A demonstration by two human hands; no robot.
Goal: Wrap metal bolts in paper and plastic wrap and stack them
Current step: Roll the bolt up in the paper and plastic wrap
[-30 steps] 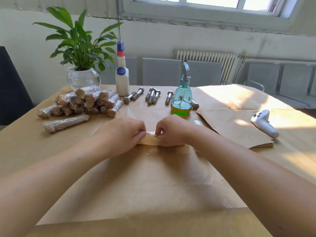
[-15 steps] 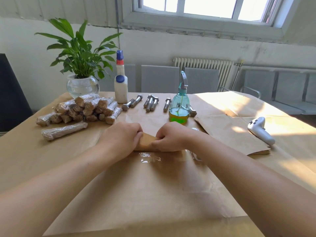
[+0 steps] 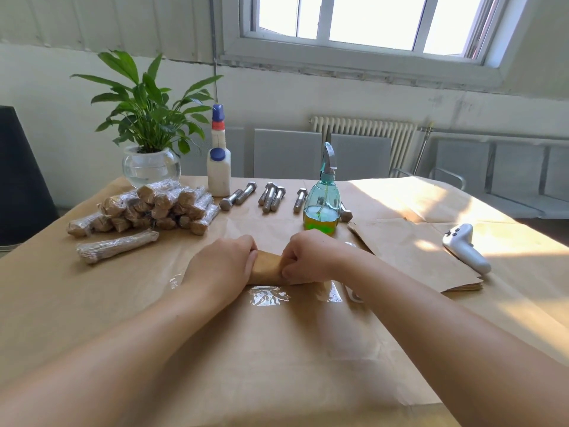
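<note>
Rolling step: your left hand (image 3: 221, 266) and right hand (image 3: 311, 257) grip the paper roll (image 3: 267, 264) mid-frame; next, roll it onto the plastic wrap (image 3: 268, 298).

Bright daylight comes through the window (image 3: 369, 20), blown out to white. A sun patch falls on the right of the worktop (image 3: 462, 211); glare glints off the plastic wrap (image 3: 268, 298). Wide-angle bending curves the edges; detail is slightly soft.

Both hands (image 3: 221, 265) and forearms are bare, no sleeves
</note>
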